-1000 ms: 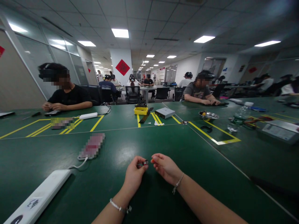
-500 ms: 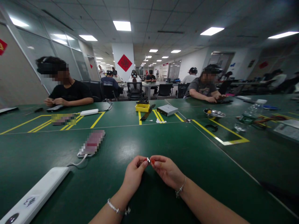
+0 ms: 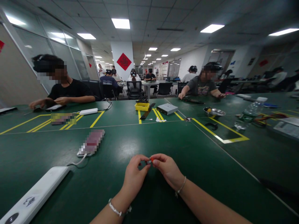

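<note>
My left hand [image 3: 136, 172] and my right hand [image 3: 169, 171] meet fingertip to fingertip above the green table [image 3: 112, 180]. Between the left thumb and forefinger is a small shiny silver piece [image 3: 148, 162], too small to name. A small orange-red piece [image 3: 152, 160] sits in the pinch of the right hand, touching or very close to the silver one. Whether the two pieces are joined I cannot tell. Fingers cover part of both.
To the left lie a white power strip [image 3: 44, 189] and a phone [image 3: 92, 141] on a cable. Farther off are a yellow tray [image 3: 142, 107], a grey box [image 3: 167, 109], a metal bowl [image 3: 217, 112] and a plastic bottle [image 3: 249, 115]. Two people sit across the table.
The silver piece has turned from upright to lying more sideways between my fingers. My left thumb and forefinger are a little farther apart. Across the table, both people's hands have moved apart.
</note>
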Demonstrator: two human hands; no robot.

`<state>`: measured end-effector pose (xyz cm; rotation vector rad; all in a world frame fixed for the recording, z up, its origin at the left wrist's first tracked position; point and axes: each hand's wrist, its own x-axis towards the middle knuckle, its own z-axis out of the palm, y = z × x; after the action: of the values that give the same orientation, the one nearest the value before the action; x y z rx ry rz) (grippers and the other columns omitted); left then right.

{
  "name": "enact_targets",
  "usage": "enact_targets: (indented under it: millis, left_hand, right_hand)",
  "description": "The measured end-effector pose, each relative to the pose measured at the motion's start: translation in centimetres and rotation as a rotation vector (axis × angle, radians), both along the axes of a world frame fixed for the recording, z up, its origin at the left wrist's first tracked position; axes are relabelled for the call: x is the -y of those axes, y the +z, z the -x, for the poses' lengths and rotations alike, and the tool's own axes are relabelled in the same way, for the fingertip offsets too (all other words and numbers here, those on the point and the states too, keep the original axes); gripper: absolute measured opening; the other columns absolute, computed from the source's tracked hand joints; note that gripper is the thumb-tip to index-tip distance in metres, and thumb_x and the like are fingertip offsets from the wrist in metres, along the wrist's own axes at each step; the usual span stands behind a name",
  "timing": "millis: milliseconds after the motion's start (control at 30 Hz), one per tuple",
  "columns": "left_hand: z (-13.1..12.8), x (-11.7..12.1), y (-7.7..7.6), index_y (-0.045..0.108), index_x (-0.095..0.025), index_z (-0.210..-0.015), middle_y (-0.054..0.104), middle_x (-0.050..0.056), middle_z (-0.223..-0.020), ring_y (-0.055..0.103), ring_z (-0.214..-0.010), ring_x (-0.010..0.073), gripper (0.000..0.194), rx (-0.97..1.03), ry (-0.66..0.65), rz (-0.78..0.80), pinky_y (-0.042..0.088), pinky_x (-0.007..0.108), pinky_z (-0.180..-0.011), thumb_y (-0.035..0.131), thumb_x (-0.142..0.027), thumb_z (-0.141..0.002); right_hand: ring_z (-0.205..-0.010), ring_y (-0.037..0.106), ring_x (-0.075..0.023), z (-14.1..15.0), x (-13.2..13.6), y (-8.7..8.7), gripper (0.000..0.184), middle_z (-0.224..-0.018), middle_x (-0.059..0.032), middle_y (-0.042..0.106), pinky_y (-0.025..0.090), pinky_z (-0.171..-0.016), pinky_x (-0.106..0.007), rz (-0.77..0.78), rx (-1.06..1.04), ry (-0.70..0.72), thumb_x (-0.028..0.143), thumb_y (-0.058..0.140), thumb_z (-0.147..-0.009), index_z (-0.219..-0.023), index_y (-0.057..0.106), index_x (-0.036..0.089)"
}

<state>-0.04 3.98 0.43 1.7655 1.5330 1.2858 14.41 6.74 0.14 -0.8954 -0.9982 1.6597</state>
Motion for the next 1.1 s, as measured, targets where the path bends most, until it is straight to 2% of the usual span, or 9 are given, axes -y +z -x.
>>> enact_targets:
  millis: [100, 233, 333, 467, 667, 800, 933, 1000, 1100]
  left_hand:
    - [0.0, 0.1, -0.1, 0.060, -0.022, -0.078, 0.061, -0.001, -0.079, 0.055, -0.077, 0.0156, 0.012, -0.045, 0.015, -0.056, 0.043, 0.030, -0.071, 0.058, -0.016, -0.069]
    - [-0.2, 0.3, -0.2, 0.060, -0.021, -0.078, 0.060, -0.001, -0.076, 0.055, -0.075, 0.0152, 0.009, -0.080, 0.036, -0.102, 0.044, 0.030, -0.070, 0.059, -0.017, -0.069]
    - [-0.3, 0.3, -0.2, 0.060, -0.021, -0.077, 0.060, -0.001, -0.075, 0.055, -0.074, 0.0157, 0.008, -0.088, 0.075, -0.147, 0.044, 0.030, -0.068, 0.059, -0.019, -0.070]
    - [-0.1, 0.3, -0.1, 0.060, -0.021, -0.078, 0.060, -0.001, -0.074, 0.056, -0.073, 0.0161, 0.007, -0.063, 0.094, -0.204, 0.046, 0.031, -0.068, 0.059, -0.020, -0.071]
    - [0.0, 0.3, -0.3, 0.060, -0.022, -0.079, 0.061, 0.000, -0.077, 0.057, -0.077, 0.0167, 0.009, -0.084, 0.083, -0.269, 0.046, 0.033, -0.072, 0.061, -0.020, -0.070]
    - [-0.4, 0.4, -0.2, 0.058, -0.022, -0.079, 0.061, 0.002, -0.085, 0.055, -0.084, 0.0188, 0.013, -0.165, 0.072, -0.344, 0.045, 0.038, -0.077, 0.061, -0.014, -0.069]
    - [-0.7, 0.3, -0.3, 0.056, -0.024, -0.089, 0.057, 0.004, -0.103, 0.050, -0.101, 0.0225, 0.026, -0.248, 0.103, -0.303, 0.041, 0.044, -0.086, 0.063, -0.013, -0.066]
    - [-0.5, 0.2, -0.4, 0.053, -0.022, -0.098, 0.054, 0.006, -0.111, 0.047, -0.108, 0.0237, 0.035, -0.266, 0.130, -0.267, 0.037, 0.046, -0.092, 0.063, -0.016, -0.065]
    - [0.0, -0.2, -0.6, 0.049, -0.021, -0.104, 0.051, 0.008, -0.117, 0.042, -0.114, 0.0245, 0.037, -0.287, 0.160, -0.184, 0.034, 0.046, -0.096, 0.061, -0.021, -0.068]
  right_hand:
    - [-0.060, 0.051, -0.0105, 0.2, 0.1, -0.3, 0.024, -0.063, -0.0011, 0.063, 0.039, -0.064, -0.027, -0.008, 0.052, -0.023, 0.023, 0.075, -0.053, -0.074, 0.069, 0.014]
    - [-0.061, 0.052, -0.0119, 1.0, 0.8, -0.2, 0.030, -0.066, -0.0034, 0.065, 0.040, -0.065, -0.029, 0.071, 0.010, -0.105, 0.030, 0.076, -0.052, -0.076, 0.070, 0.013]
    - [-0.075, 0.056, -0.0159, 1.6, 1.8, 0.1, 0.038, -0.082, -0.0075, 0.067, 0.041, -0.070, -0.030, 0.147, -0.055, -0.138, 0.036, 0.075, -0.053, -0.084, 0.070, 0.014]
    - [-0.094, 0.053, -0.0188, 2.0, 2.9, 0.6, 0.041, -0.104, -0.0080, 0.064, 0.042, -0.072, -0.028, 0.208, -0.130, -0.087, 0.040, 0.071, -0.059, -0.094, 0.068, 0.019]
    - [-0.091, 0.055, -0.0185, 1.6, 2.6, 0.7, 0.040, -0.098, -0.0087, 0.066, 0.042, -0.073, -0.029, 0.186, -0.121, -0.079, 0.039, 0.072, -0.058, -0.091, 0.068, 0.017]
    - [-0.080, 0.058, -0.0185, 1.3, 1.8, 0.6, 0.037, -0.086, -0.0092, 0.068, 0.042, -0.075, -0.032, 0.068, 0.067, -0.127, 0.037, 0.073, -0.055, -0.084, 0.070, 0.014]
    - [-0.073, 0.060, -0.0188, 0.3, 0.4, 1.1, 0.031, -0.077, -0.0072, 0.069, 0.043, -0.071, -0.032, -0.062, 0.278, -0.139, 0.035, 0.069, -0.057, -0.080, 0.069, 0.014]
    - [-0.074, 0.060, -0.0191, -1.5, -0.9, 1.7, 0.029, -0.078, -0.0067, 0.069, 0.044, -0.070, -0.031, -0.131, 0.420, -0.217, 0.036, 0.065, -0.061, -0.082, 0.067, 0.015]
    - [-0.077, 0.060, -0.0195, -6.2, -3.4, 2.2, 0.027, -0.082, -0.0065, 0.068, 0.043, -0.070, -0.031, -0.240, 0.793, -0.451, 0.037, 0.056, -0.068, -0.084, 0.064, 0.017]
